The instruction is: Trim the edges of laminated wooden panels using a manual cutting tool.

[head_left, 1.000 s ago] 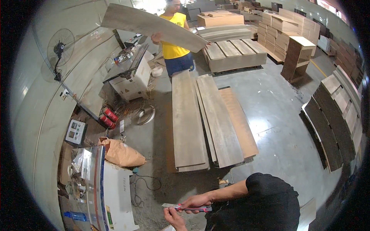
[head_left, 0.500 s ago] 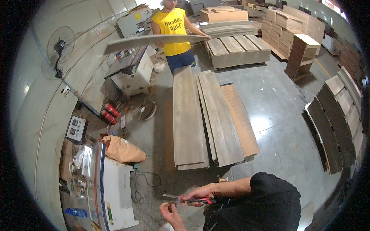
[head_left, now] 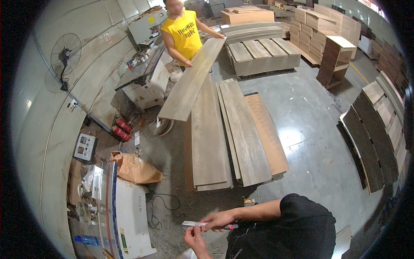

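In my right hand [head_left: 217, 220] is a red-and-black utility knife [head_left: 232, 226], its blade [head_left: 189, 223] extended and pointing left. My left hand [head_left: 196, 241] is just below the blade, fingertips pinched together close to it. Whether they touch the blade or hold something small cannot be made out. Beyond my hands lie long grey wood-grain boards in two stacks, a left stack [head_left: 210, 142] and a right stack [head_left: 246, 138]. Across the left stack, a co-worker in a yellow sleeveless shirt [head_left: 183, 39] holds a similar board [head_left: 194, 80] in both hands, tilted down toward the left.
A brown paper sack [head_left: 136, 168] stands beside a white machine [head_left: 133, 211] at left, with a black cable [head_left: 166, 203] on the floor. Red cylinders [head_left: 121, 129] lie near the wall. Board stacks [head_left: 263, 56] stand at the back, more panels [head_left: 375, 134] at right.
The co-worker's board has swung from nearly level to slanting down over the left stack. My left fingertips have risen closer to the blade, and the knife has turned so its blade shows broader.
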Available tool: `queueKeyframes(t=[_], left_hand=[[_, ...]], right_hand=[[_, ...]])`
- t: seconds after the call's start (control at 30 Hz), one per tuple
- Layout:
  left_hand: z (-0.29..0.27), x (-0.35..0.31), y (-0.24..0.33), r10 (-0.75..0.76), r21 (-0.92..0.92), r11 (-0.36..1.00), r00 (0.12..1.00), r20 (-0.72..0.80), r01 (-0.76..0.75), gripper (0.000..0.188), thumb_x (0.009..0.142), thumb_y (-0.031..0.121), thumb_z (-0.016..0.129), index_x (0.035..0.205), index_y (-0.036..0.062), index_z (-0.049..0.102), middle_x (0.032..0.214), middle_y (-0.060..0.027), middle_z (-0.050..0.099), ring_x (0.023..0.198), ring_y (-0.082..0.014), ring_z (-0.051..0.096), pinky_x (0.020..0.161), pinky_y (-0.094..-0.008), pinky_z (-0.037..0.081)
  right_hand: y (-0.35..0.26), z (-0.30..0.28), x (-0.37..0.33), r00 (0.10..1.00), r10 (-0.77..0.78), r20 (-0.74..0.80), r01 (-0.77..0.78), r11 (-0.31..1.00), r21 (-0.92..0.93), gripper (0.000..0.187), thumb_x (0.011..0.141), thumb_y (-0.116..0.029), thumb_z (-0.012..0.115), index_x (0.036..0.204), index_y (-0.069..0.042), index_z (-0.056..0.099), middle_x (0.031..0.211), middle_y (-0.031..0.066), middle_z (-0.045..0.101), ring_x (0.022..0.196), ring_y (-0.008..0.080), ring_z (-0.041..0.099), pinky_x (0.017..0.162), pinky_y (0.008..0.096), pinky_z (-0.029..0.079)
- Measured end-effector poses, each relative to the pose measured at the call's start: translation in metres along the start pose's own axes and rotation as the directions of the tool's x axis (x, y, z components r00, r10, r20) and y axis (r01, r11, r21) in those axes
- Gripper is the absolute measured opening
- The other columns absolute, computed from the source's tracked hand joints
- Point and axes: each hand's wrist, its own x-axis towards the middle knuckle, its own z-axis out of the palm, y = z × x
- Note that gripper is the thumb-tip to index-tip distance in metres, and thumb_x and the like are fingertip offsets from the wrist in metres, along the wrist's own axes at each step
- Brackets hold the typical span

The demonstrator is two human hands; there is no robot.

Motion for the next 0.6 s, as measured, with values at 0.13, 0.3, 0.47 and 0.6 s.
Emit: queueKeyframes(t=[0.13, 0.3, 0.47, 0.6], left_hand=[[0.002, -0.004, 0.007, -0.055, -0.059, 0.997, 0.996, -0.068, 0.051, 0.014, 0.099, 0.011, 0.066, 0.095, -0.0021, 0.061, 0.088, -0.006, 0.064, 0.079, -0.0134, 0.061, 0.072, -0.0298, 0.049], [0.005, -0.009, 0.029, -0.055, -0.244, 0.969, 0.992, -0.111, 0.027, 0.015, 0.1, 0.011, 0.065, 0.1, -0.0025, 0.06, 0.093, -0.0072, 0.064, 0.082, -0.016, 0.063, 0.073, -0.0304, 0.051], [-0.006, -0.01, 0.024, -0.115, -0.357, 0.927, 0.993, 0.007, 0.11, 0.027, 0.098, 0.019, 0.072, 0.109, -0.0036, 0.063, 0.1, -0.0124, 0.069, 0.083, -0.0195, 0.065, 0.077, -0.0333, 0.054], [-0.017, -0.017, 0.023, -0.101, -0.32, 0.942, 0.995, 0.024, 0.104, 0.03, 0.096, 0.021, 0.076, 0.11, -0.0024, 0.065, 0.1, -0.0132, 0.07, 0.084, -0.0205, 0.066, 0.075, -0.034, 0.054]], right_hand=[[-0.003, 0.006, -0.006, 0.993, 0.036, 0.114, -0.064, 0.965, 0.255, 0.044, 0.106, -0.047, 0.056, 0.13, -0.01, 0.053, 0.068, -0.0028, 0.049, 0.053, 0.0063, 0.049, 0.046, 0.0238, 0.039], [-0.001, 0.008, -0.001, 0.99, 0.03, 0.138, -0.053, 0.985, 0.166, 0.046, 0.106, -0.05, 0.054, 0.129, -0.009, 0.051, 0.068, -0.0032, 0.046, 0.051, 0.0067, 0.048, 0.046, 0.0238, 0.038], [-0.007, 0.013, -0.002, 0.984, 0.0, 0.179, -0.021, 0.993, 0.115, 0.049, 0.107, -0.052, 0.051, 0.128, -0.008, 0.053, 0.068, -0.0027, 0.046, 0.051, 0.0068, 0.048, 0.045, 0.0244, 0.038], [-0.006, 0.016, -0.004, 0.978, 0.006, 0.209, -0.024, 0.996, 0.082, 0.048, 0.108, -0.05, 0.05, 0.125, -0.006, 0.055, 0.066, -0.0026, 0.046, 0.048, 0.0072, 0.047, 0.044, 0.0245, 0.037]])
